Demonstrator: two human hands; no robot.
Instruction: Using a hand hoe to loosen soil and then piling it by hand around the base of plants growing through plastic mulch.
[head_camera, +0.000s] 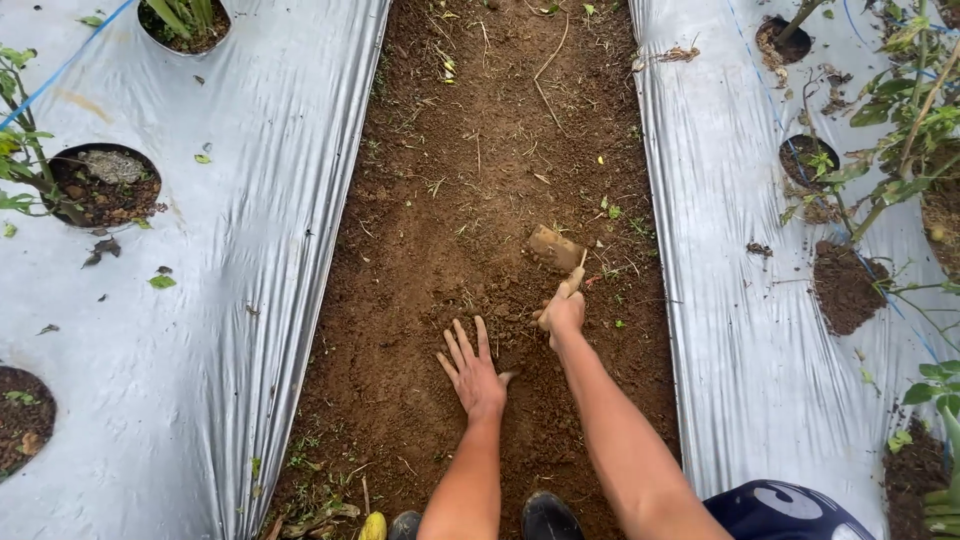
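My left hand lies flat on the brown soil of the furrow, fingers spread, holding nothing. My right hand is closed around the wooden handle of a small hand hoe. The soil-caked blade of the hoe rests on the ground just ahead of that hand. Both forearms reach forward from the bottom of the view. The soil around the hands looks loosened and crumbly.
Silver plastic mulch sheets cover raised beds on both sides of the furrow. Round planting holes hold soil and green plants. Dark shoes show at the bottom, and small weeds dot the soil.
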